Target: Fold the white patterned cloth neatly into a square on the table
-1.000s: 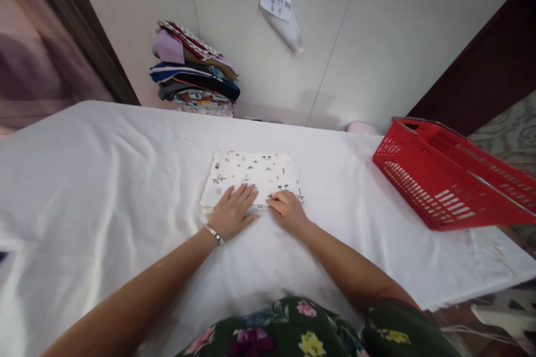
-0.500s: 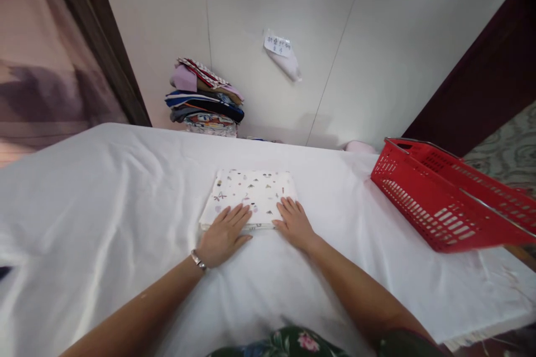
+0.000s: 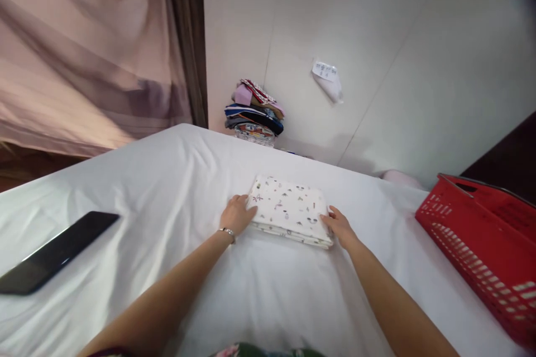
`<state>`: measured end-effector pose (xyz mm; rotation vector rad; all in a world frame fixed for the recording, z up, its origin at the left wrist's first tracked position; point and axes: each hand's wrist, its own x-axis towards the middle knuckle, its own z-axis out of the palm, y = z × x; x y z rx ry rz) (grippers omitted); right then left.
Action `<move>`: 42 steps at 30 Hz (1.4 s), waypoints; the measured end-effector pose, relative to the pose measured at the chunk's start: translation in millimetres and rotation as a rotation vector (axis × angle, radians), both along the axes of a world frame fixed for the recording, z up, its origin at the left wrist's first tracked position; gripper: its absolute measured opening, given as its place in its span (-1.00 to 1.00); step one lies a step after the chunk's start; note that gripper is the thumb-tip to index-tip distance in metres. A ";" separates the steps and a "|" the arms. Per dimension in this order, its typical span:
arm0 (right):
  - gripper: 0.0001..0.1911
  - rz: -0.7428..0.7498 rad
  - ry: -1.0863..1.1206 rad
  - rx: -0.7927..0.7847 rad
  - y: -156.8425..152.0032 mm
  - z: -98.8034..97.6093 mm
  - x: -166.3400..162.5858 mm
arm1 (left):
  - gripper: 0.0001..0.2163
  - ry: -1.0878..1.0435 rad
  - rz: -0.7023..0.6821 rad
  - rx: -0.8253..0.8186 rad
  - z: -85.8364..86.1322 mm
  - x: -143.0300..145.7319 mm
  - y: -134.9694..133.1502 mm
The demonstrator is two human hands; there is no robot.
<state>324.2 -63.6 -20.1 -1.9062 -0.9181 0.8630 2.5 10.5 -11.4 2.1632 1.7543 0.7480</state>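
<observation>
A folded white cloth with small printed figures (image 3: 288, 209) lies on the white-covered table (image 3: 176, 178). My left hand (image 3: 237, 215), with a bracelet at the wrist, grips the cloth's left near corner. At the cloth's right near corner my right hand (image 3: 341, 227) holds the edge, fingers curled under it. Both forearms reach in from the bottom of the picture.
A stack of folded colourful clothes (image 3: 254, 113) sits at the table's far edge against the wall. A red plastic basket (image 3: 486, 245) stands at the right. A dark phone (image 3: 54, 251) lies at the left. A pink curtain (image 3: 84, 50) hangs at the left; a paper note (image 3: 326, 75) is on the wall.
My hands slid from flat on the cloth's near edge out to its two near corners. The view swung left, bringing the phone and curtain in.
</observation>
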 end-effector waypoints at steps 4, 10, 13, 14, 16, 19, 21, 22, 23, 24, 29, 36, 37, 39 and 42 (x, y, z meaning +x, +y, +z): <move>-0.24 -0.057 0.256 -0.085 2.7 8.8 -0.5 | -0.58 -0.084 0.035 -0.236 -2.0 -3.2 3.5; -0.53 0.054 0.422 -0.148 4.9 13.7 -0.4 | -0.56 -0.043 0.005 -0.174 -3.0 -2.6 -2.4; -0.45 -0.025 0.324 -0.022 -0.3 12.5 0.6 | -0.57 -0.032 -0.016 -0.173 -5.1 -1.5 -6.6; -0.41 -0.056 0.287 -0.003 -3.1 11.0 1.5 | -0.58 -0.034 -0.025 -0.176 -5.7 -0.9 -8.2; -0.33 -0.071 0.237 -0.024 -9.1 6.5 4.3 | -0.61 -0.037 -0.041 -0.186 -6.5 0.3 -11.1; -0.28 0.013 0.111 -0.091 -14.3 1.4 10.2 | -0.61 -0.039 -0.049 -0.200 -6.6 2.0 -13.8; -0.26 0.070 -0.135 -0.155 -12.5 3.1 13.0 | -0.60 -0.040 -0.048 -0.211 -6.0 2.7 -14.4; -0.25 0.086 -0.287 -0.184 -10.0 5.6 13.1 | -0.60 -0.041 -0.045 -0.215 -5.8 3.0 -14.4; -0.24 0.100 -0.432 -0.194 -6.6 8.8 11.8 | -0.60 -0.042 -0.043 -0.216 -5.6 3.2 -14.5; -0.24 0.116 -0.554 -0.175 -2.4 12.3 8.7 | -0.60 -0.042 -0.043 -0.216 -5.6 3.4 -14.5; -0.36 0.422 -0.738 0.103 29.5 22.6 -35.1 | -0.64 -0.035 -0.036 -0.187 -8.4 3.7 -15.1; -0.42 0.651 -0.890 0.174 105.3 14.1 -126.7 | -0.67 -0.013 -0.031 -0.172 -9.7 3.8 -16.3; -0.41 0.667 -0.921 0.125 113.8 10.7 -136.0 | -0.68 -0.001 -0.028 -0.166 -9.8 4.2 -16.4; -0.40 0.700 -0.971 0.010 125.4 3.2 -148.7 | -0.70 0.028 -0.019 -0.147 -10.2 5.0 -16.6; -0.39 0.742 -1.002 -0.067 131.6 -3.5 -152.5 | -0.71 0.064 -0.022 -0.116 -11.0 6.1 -16.8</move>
